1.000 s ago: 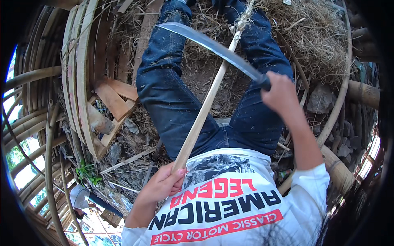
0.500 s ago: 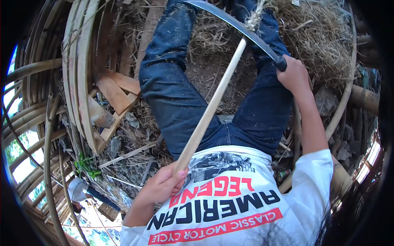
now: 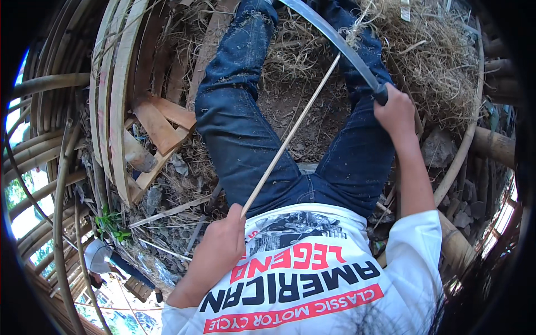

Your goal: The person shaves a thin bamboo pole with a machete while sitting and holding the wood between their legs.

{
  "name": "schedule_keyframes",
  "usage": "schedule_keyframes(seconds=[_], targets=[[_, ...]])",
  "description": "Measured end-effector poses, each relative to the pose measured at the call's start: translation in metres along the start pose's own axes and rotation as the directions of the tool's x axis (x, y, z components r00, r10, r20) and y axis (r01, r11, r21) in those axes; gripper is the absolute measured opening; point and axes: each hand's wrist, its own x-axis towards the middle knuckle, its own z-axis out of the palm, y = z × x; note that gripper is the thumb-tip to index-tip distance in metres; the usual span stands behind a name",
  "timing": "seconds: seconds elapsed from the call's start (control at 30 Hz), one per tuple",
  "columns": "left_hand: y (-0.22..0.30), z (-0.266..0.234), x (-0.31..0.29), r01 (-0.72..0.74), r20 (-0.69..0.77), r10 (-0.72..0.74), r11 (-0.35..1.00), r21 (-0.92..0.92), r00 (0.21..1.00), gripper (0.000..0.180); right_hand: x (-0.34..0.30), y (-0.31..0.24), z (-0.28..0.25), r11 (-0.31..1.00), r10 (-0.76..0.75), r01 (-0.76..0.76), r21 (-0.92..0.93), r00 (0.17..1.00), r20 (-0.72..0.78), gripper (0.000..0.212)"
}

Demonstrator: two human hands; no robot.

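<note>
My left hand, in front of my shirt, is closed around the near end of a long, pale bamboo strip. The strip slants away to the upper right between my thighs, its narrow edge showing. My right hand grips the black handle of a curved machete above my right thigh. The blade arcs to the upper left and crosses the strip near its far part. Frayed fibres cling to the strip just beyond the blade. I cannot tell whether the edge bites into it.
Curly shavings heap beyond my right leg. Long pale slats and cut wood blocks lie on the left. A bamboo pole and stones are at right. Another person appears at lower left, beyond bamboo bars.
My left hand has rolled over, turning the strip from its broad face to its narrow edge. The machete has tilted steeper, its handle slightly lower.
</note>
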Motion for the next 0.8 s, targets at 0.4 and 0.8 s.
schedule_keyframes(seconds=[0.4, 0.8], targets=[[-0.015, -0.006, 0.011, 0.041, 0.123, -0.007, 0.961, -0.274, 0.992, 0.015, -0.008, -0.011, 0.001, 0.995, -0.038, 0.037, 0.091, 0.999, 0.001, 0.019], [-0.038, -0.005, 0.018, 0.666, 0.683, 0.210, 0.155, -0.730, 0.699, 0.023, -0.003, 0.004, 0.003, 1.000, -0.001, 0.001, 0.013, 0.999, 0.044, 0.018]])
